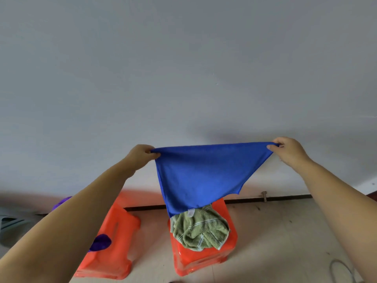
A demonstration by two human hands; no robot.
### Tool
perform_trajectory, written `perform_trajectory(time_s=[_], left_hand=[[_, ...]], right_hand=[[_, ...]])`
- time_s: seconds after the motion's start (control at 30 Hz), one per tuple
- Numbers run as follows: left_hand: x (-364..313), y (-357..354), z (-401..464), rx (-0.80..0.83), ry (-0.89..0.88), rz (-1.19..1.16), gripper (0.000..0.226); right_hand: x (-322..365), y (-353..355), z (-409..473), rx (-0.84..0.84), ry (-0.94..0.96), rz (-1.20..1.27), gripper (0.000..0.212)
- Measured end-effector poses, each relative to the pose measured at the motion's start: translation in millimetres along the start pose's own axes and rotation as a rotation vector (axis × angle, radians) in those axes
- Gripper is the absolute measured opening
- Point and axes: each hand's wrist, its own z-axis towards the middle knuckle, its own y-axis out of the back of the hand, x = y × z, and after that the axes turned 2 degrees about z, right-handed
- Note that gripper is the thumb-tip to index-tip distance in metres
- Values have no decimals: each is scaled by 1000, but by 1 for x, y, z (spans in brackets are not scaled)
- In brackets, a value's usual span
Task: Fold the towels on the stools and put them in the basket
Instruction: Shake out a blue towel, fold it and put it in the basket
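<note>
Both forearms reach forward from the camera. Left hand [140, 155] and right hand [285, 149] each pinch an upper corner of the blue towel [202, 176], fingers clamped on the cloth, top edge stretched taut between them. Its lower point hangs just above the right orange stool [202, 260], partly covering a crumpled green towel [201, 231] piled there. Left of that stool stands a second orange stool [114, 237] bearing a purple towel [101, 243], half hidden by the left forearm. Behind that stool, a plain wall [183, 68] meets the bare floor [285, 231] that opens to its right.
</note>
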Motion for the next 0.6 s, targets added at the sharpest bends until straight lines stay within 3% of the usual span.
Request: perform_trajectory(time_s=[0.13,0.27,0.4,0.6], left_hand=[[-6,-15,7,-98,56,-531,14],[-16,-25,19,-184,96,-794,18],[-16,-20,22,-175,62,-867,16],[22,-33,1,-85,144,-829,14]], right_hand=[[7,-12,6,-67,-182,481,5],[21,-18,13,-86,-343,838,10],[24,-14,9,-28,-289,904,10],[-7,-22,-15,110,-315,759,6]])
